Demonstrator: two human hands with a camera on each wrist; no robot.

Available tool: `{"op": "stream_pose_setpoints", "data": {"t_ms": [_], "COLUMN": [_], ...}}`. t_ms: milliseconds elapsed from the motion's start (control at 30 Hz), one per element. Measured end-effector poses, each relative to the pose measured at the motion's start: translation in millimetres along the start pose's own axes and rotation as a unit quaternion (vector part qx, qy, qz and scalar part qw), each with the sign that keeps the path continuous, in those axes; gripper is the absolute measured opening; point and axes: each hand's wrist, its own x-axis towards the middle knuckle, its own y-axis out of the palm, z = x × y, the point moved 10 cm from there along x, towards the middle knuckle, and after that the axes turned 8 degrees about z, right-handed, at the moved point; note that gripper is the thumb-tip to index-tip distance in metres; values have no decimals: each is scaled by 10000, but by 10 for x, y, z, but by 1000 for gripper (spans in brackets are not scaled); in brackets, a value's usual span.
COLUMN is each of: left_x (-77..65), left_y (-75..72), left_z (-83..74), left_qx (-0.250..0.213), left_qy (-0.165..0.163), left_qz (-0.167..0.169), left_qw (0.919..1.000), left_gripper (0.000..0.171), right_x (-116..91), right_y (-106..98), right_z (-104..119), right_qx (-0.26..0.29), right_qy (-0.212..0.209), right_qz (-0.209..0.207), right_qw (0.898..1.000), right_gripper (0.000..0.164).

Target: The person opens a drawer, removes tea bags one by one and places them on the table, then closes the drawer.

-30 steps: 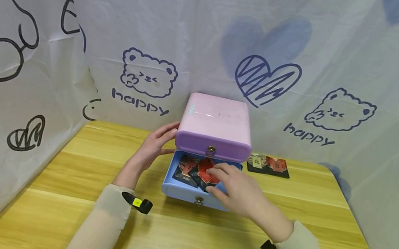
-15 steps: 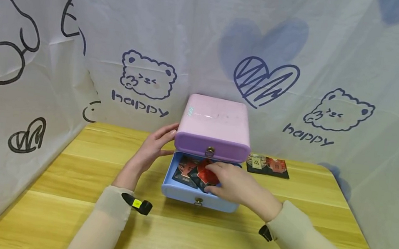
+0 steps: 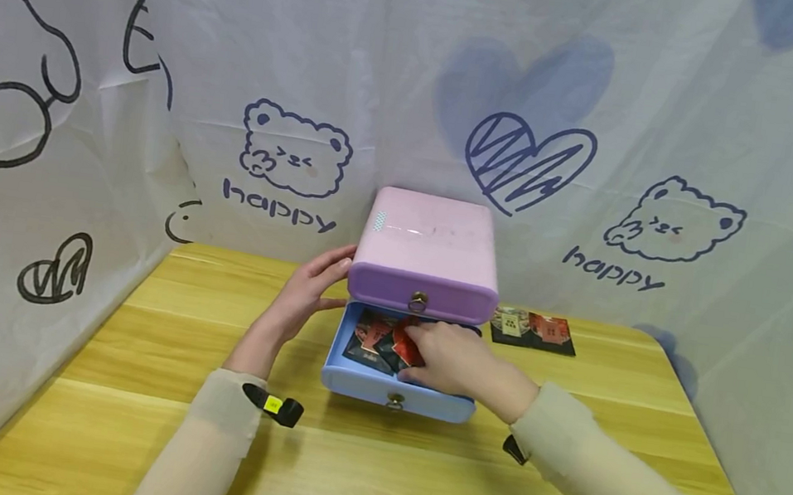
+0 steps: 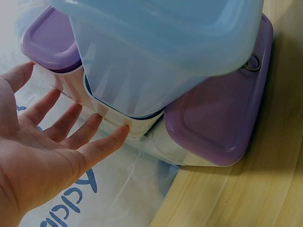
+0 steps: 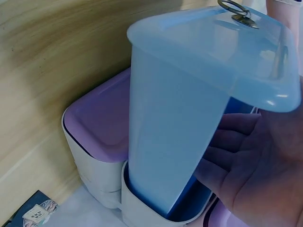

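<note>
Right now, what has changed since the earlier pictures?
The right hand has moved left over the open blue drawer, covering more of the red-and-black packet; whether it grips it is unclear. Unchanged: the left hand at the pink cabinet, the drawer, the packets beside the cabinet.

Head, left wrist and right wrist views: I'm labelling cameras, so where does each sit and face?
Head: worn on the head, facing forward and down at the drawer box; left hand, right hand and sleeves show.
Left wrist: worn there, facing the box's side; left hand shows.
Right wrist: worn there, facing the blue drawer; right hand shows, plus, seemingly, left forearm.
Both wrist views share the drawer.
</note>
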Motion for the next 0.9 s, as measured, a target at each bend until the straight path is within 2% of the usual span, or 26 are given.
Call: {"op": "stream_pose_setpoints", "data": {"t_ms": [200, 500, 733, 900], "left_x": [-2, 0, 4, -4], "left_y": [4, 9, 7, 7], "left_z": [-8, -27, -18, -9], "left_qx": [-40, 32, 10, -24], "left_qy": [8, 33, 17, 20], "left_qz": [17, 54, 38, 32], "left_qw": [10000, 10000, 10000, 10000], "left_gripper": [57, 59, 58, 57], "right_x": [51, 85, 85, 57], "right_y": [37, 91, 100, 76], "right_z": [-3, 38, 8, 13], "right_qx": [-80, -457, -242, -168], "right_qy": [45, -143, -106, -267], "right_qz": [30, 7, 184, 22], "right_qw": [10000, 9989, 9995, 9995], "right_gripper": [54, 57, 52, 44]}}
